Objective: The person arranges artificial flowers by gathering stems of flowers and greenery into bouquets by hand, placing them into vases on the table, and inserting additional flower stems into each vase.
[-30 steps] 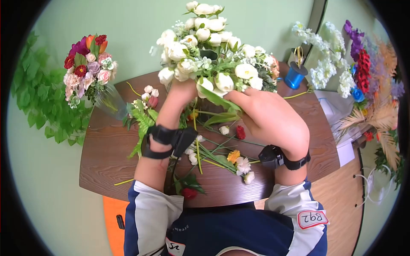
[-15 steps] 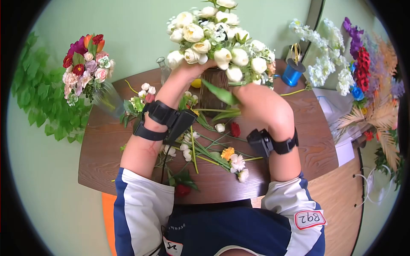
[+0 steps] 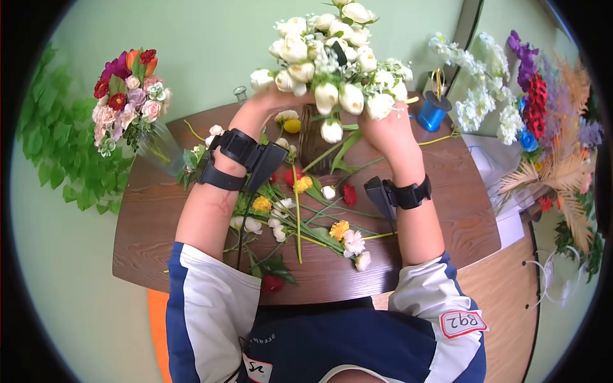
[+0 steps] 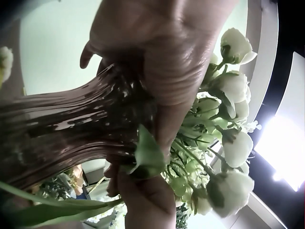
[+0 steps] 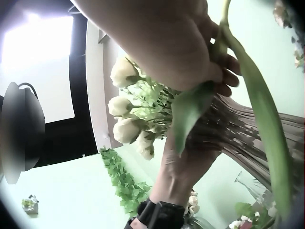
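Observation:
White artificial flowers with green foliage [image 3: 294,49] stand in a ribbed brownish glass vase [image 3: 314,137]. My left hand [image 3: 276,101] is wrapped around the vase's neck, just under the blooms; the left wrist view shows its palm against the glass [image 4: 62,121]. On the other side of the neck, my right hand [image 3: 388,133] holds a green stem with long leaves [image 5: 267,112]. In the right wrist view its fingers curl round that stem, and a shorter leaf [image 5: 188,114] hangs across the vase neck. Blooms hide part of both hands in the head view.
Loose flowers lie on the brown table [image 3: 150,236], among them a yellow flower [image 3: 340,230] and a red one [image 3: 273,284]. A glass vase of mixed flowers [image 3: 135,96] leans at left. A blue spool [image 3: 435,113] stands back right, beside more flowers [image 3: 543,108].
The white flowers have shifted right and turned. My right hand has come away from the blooms' front to their right side, its forearm straighter. More of the vase now shows.

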Action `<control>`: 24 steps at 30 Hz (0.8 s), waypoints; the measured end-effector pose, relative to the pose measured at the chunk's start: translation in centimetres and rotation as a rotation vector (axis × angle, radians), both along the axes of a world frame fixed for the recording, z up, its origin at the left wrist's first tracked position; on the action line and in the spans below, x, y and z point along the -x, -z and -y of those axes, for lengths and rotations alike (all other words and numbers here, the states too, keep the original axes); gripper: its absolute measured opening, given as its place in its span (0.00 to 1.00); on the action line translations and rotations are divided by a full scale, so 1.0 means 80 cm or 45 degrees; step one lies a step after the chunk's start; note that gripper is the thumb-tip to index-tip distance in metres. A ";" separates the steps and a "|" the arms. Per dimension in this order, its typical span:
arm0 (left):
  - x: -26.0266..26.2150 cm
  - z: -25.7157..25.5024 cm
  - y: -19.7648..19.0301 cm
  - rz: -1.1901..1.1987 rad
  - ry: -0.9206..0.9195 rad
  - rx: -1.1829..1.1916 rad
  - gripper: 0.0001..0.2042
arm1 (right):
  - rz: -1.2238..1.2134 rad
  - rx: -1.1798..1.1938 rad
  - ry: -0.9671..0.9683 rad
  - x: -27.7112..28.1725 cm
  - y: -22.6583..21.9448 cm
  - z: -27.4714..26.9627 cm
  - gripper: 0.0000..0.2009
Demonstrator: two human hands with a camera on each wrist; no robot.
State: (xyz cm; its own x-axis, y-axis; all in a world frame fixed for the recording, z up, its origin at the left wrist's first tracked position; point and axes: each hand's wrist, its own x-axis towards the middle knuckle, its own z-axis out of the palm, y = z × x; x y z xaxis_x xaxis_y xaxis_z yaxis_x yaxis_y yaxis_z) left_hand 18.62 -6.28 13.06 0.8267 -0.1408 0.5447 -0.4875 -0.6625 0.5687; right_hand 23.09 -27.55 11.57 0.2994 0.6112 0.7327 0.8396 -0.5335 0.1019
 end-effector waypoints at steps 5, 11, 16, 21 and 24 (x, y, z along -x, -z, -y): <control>-0.015 -0.011 -0.008 0.229 -0.011 -0.154 0.17 | 0.061 -0.430 -0.355 0.009 -0.006 -0.002 0.10; -0.029 -0.018 -0.031 0.415 0.173 0.205 0.15 | 0.085 -0.372 -0.301 0.036 -0.024 0.002 0.12; -0.011 -0.018 -0.069 0.460 0.468 0.681 0.11 | -0.155 -0.244 -0.135 0.055 -0.045 0.012 0.20; 0.088 -0.042 -0.125 0.655 0.340 1.387 0.08 | -0.614 0.144 -0.012 0.053 -0.045 0.035 0.14; 0.163 -0.085 -0.115 0.566 0.338 1.345 0.07 | -0.929 0.167 0.001 0.052 -0.063 0.050 0.18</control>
